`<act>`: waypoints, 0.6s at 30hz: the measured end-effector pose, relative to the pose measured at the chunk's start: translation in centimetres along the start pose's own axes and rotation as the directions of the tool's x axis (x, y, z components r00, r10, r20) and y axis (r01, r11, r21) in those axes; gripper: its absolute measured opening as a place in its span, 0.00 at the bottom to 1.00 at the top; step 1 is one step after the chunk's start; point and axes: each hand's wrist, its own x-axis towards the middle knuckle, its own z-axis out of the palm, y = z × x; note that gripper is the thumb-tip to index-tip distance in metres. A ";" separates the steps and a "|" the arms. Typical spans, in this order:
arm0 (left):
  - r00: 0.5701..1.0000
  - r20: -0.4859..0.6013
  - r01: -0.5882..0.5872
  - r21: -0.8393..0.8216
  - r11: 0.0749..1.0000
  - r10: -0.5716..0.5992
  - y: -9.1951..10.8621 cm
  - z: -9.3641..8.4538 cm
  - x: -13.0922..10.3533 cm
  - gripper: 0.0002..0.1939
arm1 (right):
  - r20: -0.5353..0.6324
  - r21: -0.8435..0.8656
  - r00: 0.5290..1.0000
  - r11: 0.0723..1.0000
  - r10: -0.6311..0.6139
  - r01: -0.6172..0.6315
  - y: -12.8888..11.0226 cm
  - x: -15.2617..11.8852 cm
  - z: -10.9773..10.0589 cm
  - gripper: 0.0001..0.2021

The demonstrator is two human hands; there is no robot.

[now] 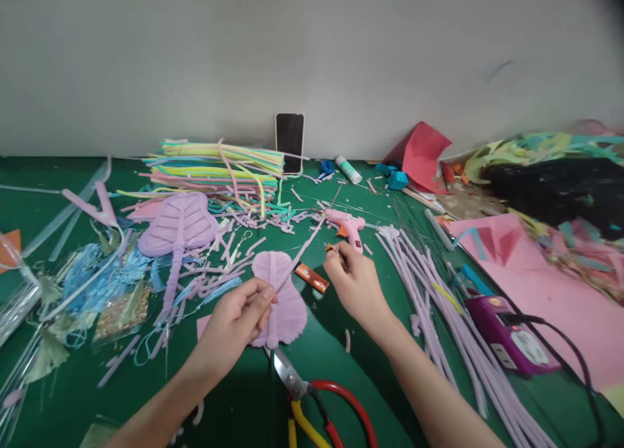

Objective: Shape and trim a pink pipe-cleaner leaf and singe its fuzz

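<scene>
L hand [237, 320] pinches the lilac leaf piece [281, 303] w/ its straw over the green table [341, 370], R hand [355, 280] grips a small lighter [330, 247] — flame near thin plastic could scorch it or nearby fingers.

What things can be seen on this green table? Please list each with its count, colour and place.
leaf shape: one, lilac, held at centre front.
second leaf shape: one, lilac, left of centre.
straw stack: many, pastel mixed, back centre.
lilac straws: many, right of centre.
glue gun: one, pink, beyond the right hand.
lighter: one, orange, between the hands.
scissors: one, red and yellow handles, front centre.
phone: one, black, leaning on the wall.
glue stick: one, white and green, back.
power strip: one, purple, right.
pink paper: one sheet, right.
left hand: pinches the leaf shape.
right hand: pinches a small item, too small to tell.
</scene>
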 end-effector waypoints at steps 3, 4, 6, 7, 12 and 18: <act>1.000 0.013 -0.004 0.007 1.000 0.003 -0.1 0.0 0.0 0.18 | -0.042 -0.001 0.999 1.000 0.017 -0.017 -0.1 0.3 -0.4 0.12; 1.000 0.016 -0.004 0.011 1.000 0.004 -0.2 0.0 0.0 0.18 | -0.054 -0.006 0.998 1.000 0.015 -0.015 -0.2 0.4 -0.5 0.12; 1.000 0.022 -0.004 0.021 1.000 0.004 -0.3 0.0 0.0 0.18 | -0.068 -0.015 0.998 1.000 0.005 -0.006 -0.3 0.5 -0.6 0.12; 1.000 0.024 -0.004 0.025 1.000 0.003 -0.4 0.0 0.0 0.18 | -0.072 -0.018 0.997 1.000 0.002 -0.004 -0.3 0.6 -0.7 0.12; 1.000 0.030 -0.001 0.054 0.999 -0.001 -0.4 0.1 -0.1 0.19 | -0.098 -0.009 0.995 1.000 -0.011 0.010 -0.3 0.8 -0.8 0.13; 0.999 0.034 0.012 0.070 0.997 -0.015 -0.2 0.3 -0.2 0.20 | -0.086 -0.013 0.996 1.000 -0.007 0.006 -0.4 0.7 -0.8 0.12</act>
